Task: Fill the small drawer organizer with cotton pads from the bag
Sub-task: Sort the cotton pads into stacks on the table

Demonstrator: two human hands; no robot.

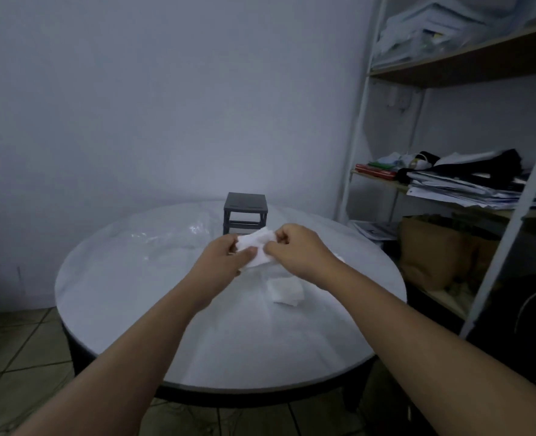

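Left hand [225, 258], right hand [295, 247]: fingers [248, 251] pinch one pad wad [258, 243]; one pad stack [287, 292], one organizer [245, 209] on table [118, 294].

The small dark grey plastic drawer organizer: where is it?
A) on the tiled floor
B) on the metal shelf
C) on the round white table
C: the small dark grey drawer organizer stands on the round white table, beyond the left hand and right hand gripping white cotton pads.
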